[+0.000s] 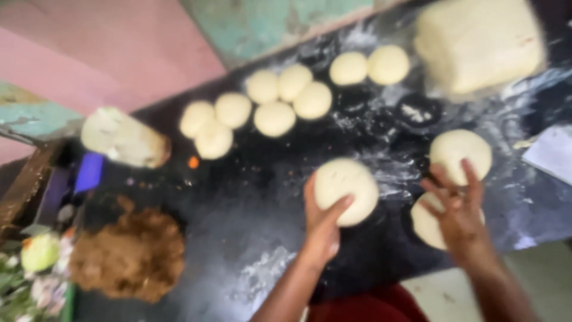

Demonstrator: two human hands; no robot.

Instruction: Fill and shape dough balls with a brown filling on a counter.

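Left hand (322, 223) clamped on a dough round (345, 191) — soft, likely sticky; support from beneath. Right hand (459, 214) spread open over another disc (428, 225).

A dough disc (345, 191) is held by the left hand (322, 223); another disc (426, 223) is touched by the right hand (459, 209) on the floured worktop (250, 203).

I work at a dark, flour-dusted stone desk (250, 203) that fills most of the view. Beyond its far edge stands a pink painted wall (107, 48), and beside it a worn teal panel with chipped paint (280, 21). A second patch of the same teal surface (30, 116) shows at the left, above a brown wooden edge (24, 185). Pale floor (548, 280) lies at lower right. The light is soft and even, and the whole view is blurred.
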